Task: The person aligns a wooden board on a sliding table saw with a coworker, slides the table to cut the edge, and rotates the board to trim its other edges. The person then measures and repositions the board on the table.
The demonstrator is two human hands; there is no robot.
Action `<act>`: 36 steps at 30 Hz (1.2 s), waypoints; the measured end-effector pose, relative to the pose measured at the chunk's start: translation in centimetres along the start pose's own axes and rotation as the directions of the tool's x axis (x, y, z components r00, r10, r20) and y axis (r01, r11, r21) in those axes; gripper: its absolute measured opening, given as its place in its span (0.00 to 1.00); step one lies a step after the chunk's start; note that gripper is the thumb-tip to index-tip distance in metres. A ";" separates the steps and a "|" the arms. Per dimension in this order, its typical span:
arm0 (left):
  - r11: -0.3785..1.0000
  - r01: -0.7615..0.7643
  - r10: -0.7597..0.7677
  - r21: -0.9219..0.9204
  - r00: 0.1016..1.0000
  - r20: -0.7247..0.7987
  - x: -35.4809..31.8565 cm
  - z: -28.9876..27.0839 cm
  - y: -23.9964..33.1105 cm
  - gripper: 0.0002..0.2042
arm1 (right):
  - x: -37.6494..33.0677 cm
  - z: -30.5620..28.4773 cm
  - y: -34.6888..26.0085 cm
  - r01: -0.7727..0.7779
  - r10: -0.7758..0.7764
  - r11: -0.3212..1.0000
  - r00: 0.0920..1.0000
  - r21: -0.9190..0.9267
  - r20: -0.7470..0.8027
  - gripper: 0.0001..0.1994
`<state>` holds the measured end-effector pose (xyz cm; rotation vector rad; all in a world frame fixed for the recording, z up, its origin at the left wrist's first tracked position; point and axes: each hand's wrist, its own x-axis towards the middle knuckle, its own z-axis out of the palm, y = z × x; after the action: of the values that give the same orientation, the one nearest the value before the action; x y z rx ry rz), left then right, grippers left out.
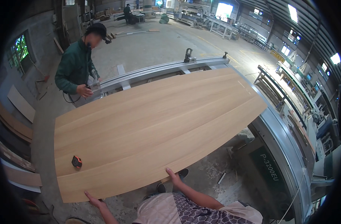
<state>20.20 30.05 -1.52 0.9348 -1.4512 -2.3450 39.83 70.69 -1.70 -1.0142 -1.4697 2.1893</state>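
A large wood-grain panel point(151, 127) spans the middle of the view, its far side along a metal rail. My left hand point(94, 200) grips its near edge close to the left corner, thumb on top and the other fingers hidden beneath. Farther right, my right hand point(173, 177) holds the same edge, again with the thumb above and fingers out of sight below. On the panel's left part lies a black and orange tape measure point(76, 161), apart from both hands.
A person in a green jacket point(74, 67) stands across the panel at the far left, hands by the rail point(151, 71). A large machine point(263, 160) stands at the right. Boards point(22, 102) lean along the left wall. Scraps litter the floor near my feet.
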 end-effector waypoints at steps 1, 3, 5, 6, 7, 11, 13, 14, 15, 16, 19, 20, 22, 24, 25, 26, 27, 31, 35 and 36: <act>1.000 0.013 -0.013 0.010 1.000 -0.001 -0.5 0.5 0.2 0.38 | 0.1 -0.1 0.2 -0.006 0.006 1.000 1.000 0.003 -0.007 0.33; 1.000 0.025 -0.024 0.018 1.000 -0.009 -0.9 0.9 0.5 0.38 | 0.2 -0.2 0.4 -0.001 0.001 1.000 1.000 0.003 -0.003 0.33; 1.000 0.004 -0.003 0.013 1.000 -0.004 -1.0 0.7 0.5 0.38 | 0.3 -0.3 0.6 0.003 -0.003 1.000 1.000 0.002 0.006 0.33; 1.000 0.003 -0.003 0.012 1.000 -0.008 -0.9 0.6 0.4 0.38 | 0.5 -0.4 0.8 -0.002 0.002 1.000 1.000 0.002 0.019 0.34; 1.000 0.010 -0.010 0.013 1.000 -0.001 -0.6 0.4 0.3 0.38 | 0.6 -0.6 1.0 -0.008 0.008 1.000 0.999 0.003 0.032 0.34; 1.000 0.017 -0.016 0.026 0.999 -0.038 0.4 -0.1 -0.2 0.39 | 1.2 -0.8 2.1 -0.015 0.015 1.000 1.000 0.003 0.012 0.33; 1.000 0.014 -0.014 0.017 0.999 -0.029 0.0 0.2 -0.2 0.39 | 1.4 -1.0 2.5 -0.013 0.013 1.000 1.000 0.010 0.003 0.34; 1.000 0.011 -0.011 0.006 1.000 -0.018 -0.1 0.4 -0.2 0.39 | 1.5 -1.1 2.6 -0.014 0.014 1.000 1.000 0.009 0.002 0.34; 1.000 0.011 -0.011 0.007 1.000 -0.019 -0.2 0.5 -0.1 0.39 | 1.7 -1.1 2.7 -0.023 0.023 1.000 1.000 0.017 0.003 0.34; 1.000 0.018 -0.018 0.011 1.000 -0.013 -0.3 0.6 0.0 0.39 | 1.7 -1.2 2.8 -0.032 0.032 0.999 0.999 0.024 0.003 0.34; 1.000 0.026 -0.026 0.004 1.000 -0.008 -0.4 0.4 0.0 0.40 | 1.5 -0.8 2.5 -0.002 0.002 0.999 1.000 0.037 -0.001 0.34; 1.000 0.027 -0.027 -0.007 1.000 -0.006 -0.4 0.4 0.0 0.40 | 1.4 -0.7 2.2 -0.004 0.004 0.999 1.000 0.035 0.002 0.34; 0.999 0.033 -0.032 0.013 0.999 -0.019 -0.8 0.7 0.3 0.40 | 1.1 -0.7 1.9 0.009 -0.009 1.000 1.000 0.007 -0.009 0.34; 0.999 0.037 -0.036 0.031 0.999 -0.031 -1.0 0.9 0.4 0.40 | 1.2 -0.7 1.9 0.006 -0.006 1.000 1.000 0.018 -0.003 0.34; 0.999 0.030 -0.030 0.020 0.999 -0.018 -1.1 1.0 0.4 0.40 | 1.3 -0.8 2.0 0.003 -0.003 1.000 1.000 0.029 0.004 0.34; 1.000 0.024 -0.024 0.009 1.000 -0.006 -1.1 1.0 0.4 0.40 | 1.3 -1.0 2.2 0.003 -0.003 1.000 1.000 0.029 0.003 0.34; 1.000 0.023 -0.023 0.008 1.000 -0.009 -1.0 0.9 0.3 0.40 | 1.3 -0.9 2.0 0.005 -0.005 1.000 1.000 0.024 0.008 0.35; 0.999 0.016 -0.016 0.030 1.000 -0.025 0.0 0.1 -0.2 0.40 | 1.0 -0.7 1.8 -0.019 0.019 0.999 1.000 0.028 -0.002 0.34; 1.000 0.012 -0.012 0.027 1.000 -0.021 -0.4 0.6 0.0 0.40 | 1.6 -1.2 2.5 -0.001 0.001 0.999 1.000 0.045 0.015 0.35; 1.000 0.014 -0.013 0.028 1.000 -0.024 -0.3 0.4 -0.1 0.40 | 1.7 -1.2 2.7 -0.008 0.007 0.998 1.000 0.055 0.017 0.35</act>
<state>20.15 30.53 -1.38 0.9796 -1.4772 -2.3200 39.87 71.40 -5.00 -0.9865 -1.4067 2.2359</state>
